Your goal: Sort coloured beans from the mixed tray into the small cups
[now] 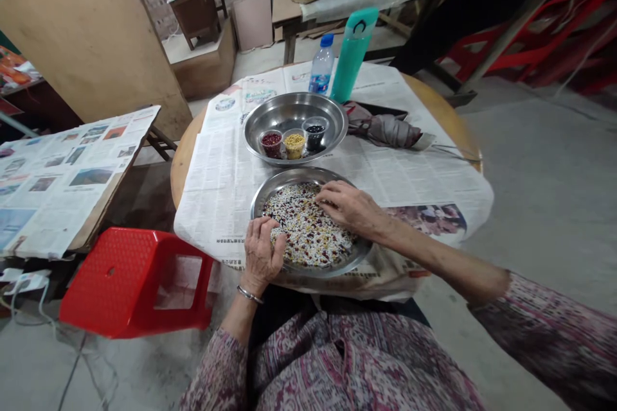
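A shallow metal pan (354, 260) lies on the near part of the table. It holds a mixed layer of white grains (311, 225) with dark red, yellow and black beans scattered through it. My left hand (263, 250) grips the pan's left rim, fingers curled over the edge. Over the right part of the grains, my right hand (354, 209) has its fingertips pinched together; whatever is between them is hidden. Just beyond, a larger metal basin (270, 117) contains three clear cups: red beans (271, 140), yellow beans (294, 142) and black beans (315, 131).
Newspaper (212, 186) covers the round table. A water bottle (322, 64), a teal bottle (355, 54) and a folded umbrella (385, 128) stand or lie beyond the basin. A red stool (120, 282) is at left, near another newspaper-covered table (62, 173).
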Demonstrator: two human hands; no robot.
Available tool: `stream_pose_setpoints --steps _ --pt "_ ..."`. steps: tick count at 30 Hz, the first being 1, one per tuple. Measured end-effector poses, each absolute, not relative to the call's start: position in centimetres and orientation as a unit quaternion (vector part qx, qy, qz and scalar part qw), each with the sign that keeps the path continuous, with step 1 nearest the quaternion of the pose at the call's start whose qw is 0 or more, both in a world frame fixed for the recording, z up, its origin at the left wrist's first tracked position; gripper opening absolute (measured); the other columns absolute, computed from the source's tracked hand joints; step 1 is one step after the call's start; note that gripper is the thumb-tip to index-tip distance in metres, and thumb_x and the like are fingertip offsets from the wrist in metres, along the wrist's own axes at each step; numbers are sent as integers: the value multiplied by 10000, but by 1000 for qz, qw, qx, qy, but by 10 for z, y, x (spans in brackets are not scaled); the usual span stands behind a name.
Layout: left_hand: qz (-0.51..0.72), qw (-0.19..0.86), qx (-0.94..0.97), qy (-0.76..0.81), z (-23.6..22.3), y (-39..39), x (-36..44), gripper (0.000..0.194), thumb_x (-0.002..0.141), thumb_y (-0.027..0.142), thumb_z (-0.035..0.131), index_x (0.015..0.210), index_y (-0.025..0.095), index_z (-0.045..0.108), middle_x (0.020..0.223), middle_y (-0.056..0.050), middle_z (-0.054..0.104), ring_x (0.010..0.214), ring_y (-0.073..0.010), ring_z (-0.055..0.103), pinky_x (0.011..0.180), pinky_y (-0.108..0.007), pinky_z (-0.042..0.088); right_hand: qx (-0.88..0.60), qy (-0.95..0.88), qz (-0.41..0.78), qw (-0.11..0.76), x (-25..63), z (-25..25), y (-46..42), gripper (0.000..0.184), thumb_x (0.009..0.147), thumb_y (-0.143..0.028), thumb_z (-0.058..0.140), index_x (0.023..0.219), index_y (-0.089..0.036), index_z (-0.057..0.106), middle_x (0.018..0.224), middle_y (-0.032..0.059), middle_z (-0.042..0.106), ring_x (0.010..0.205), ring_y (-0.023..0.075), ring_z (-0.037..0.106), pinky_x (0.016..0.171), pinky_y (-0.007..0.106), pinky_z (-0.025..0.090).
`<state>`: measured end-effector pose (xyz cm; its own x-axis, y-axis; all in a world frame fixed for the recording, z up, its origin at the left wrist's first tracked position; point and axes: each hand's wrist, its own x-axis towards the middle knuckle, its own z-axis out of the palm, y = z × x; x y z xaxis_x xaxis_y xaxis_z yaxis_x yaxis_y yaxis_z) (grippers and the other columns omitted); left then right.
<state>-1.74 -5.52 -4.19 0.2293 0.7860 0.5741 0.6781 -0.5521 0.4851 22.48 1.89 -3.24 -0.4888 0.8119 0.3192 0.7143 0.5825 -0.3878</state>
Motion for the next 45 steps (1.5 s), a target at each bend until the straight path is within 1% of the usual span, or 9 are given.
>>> stream_pose_setpoints --steps 3,7,13,17,20,31,38,42,45 --pt "378 58 796 470 -39 -55 -17 190 996 239 395 974 189 577 968 -78 630 966 -220 564 892 -398 450 -481 -841 104 226 213 -37 15 251 934 -263 479 1039 -186 694 1027 114 647 987 248 594 916 400 499" --pt "335 46 813 475 -37 -55 -16 277 1008 226 367 849 199 592 865 -54 651 860 -212 550 826 -387 421 -412 -873 164 202 190 -32 -6 221 950 -264 487 1025 -173 674 1002 107 622 946 217 600 864 355 505" --pt "332 42 812 478 -37 -55 -16 305 1013 238 368 828 198 607 850 -54 653 844 -209 541 808 -379 403 -301 -907 261 139 196 -16 -28 153 905 -182 538 930 -205 687 908 55 635 791 164 599 712 283 461" --pt "333 44 812 478 -36 -55 -15 316 1017 248 366 821 196 608 840 -54 651 836 -208 534 804 -382 399 -274 -902 317 104 205 -19 -26 176 861 -141 563 867 -222 719 835 28 694 768 156 627 721 274 455" --pt "336 44 813 474 -35 -55 -15 322 1020 250 359 820 196 606 837 -55 651 834 -209 532 798 -384 400 -301 -882 336 135 201 -24 -14 210 858 -152 553 891 -233 744 838 18 736 775 159 659 733 272 475" --pt "330 51 813 477 -39 -55 -18 321 1022 251 350 819 198 593 839 -56 641 850 -211 553 812 -385 408 -539 -789 193 223 194 -23 41 262 901 -217 507 994 -171 748 991 93 716 921 214 660 883 339 498" --pt "332 43 814 474 -38 -54 -17 292 1014 230 374 823 189 591 851 -56 648 865 -211 556 809 -377 411 -389 -862 206 251 175 -34 7 223 925 -204 504 1025 -174 701 976 87 640 923 189 609 860 320 501" --pt "334 49 811 477 -36 -56 -16 290 1014 235 382 827 188 599 858 -52 656 863 -207 542 810 -379 403 -296 -902 235 210 179 -32 -6 203 938 -211 502 990 -185 697 915 69 619 842 169 600 758 284 493" --pt "331 57 812 477 -34 -56 -16 305 1015 241 374 818 190 600 844 -48 657 849 -205 536 803 -383 397 -319 -901 232 183 194 -30 3 209 925 -176 492 947 -192 699 910 64 646 814 165 615 744 282 481"
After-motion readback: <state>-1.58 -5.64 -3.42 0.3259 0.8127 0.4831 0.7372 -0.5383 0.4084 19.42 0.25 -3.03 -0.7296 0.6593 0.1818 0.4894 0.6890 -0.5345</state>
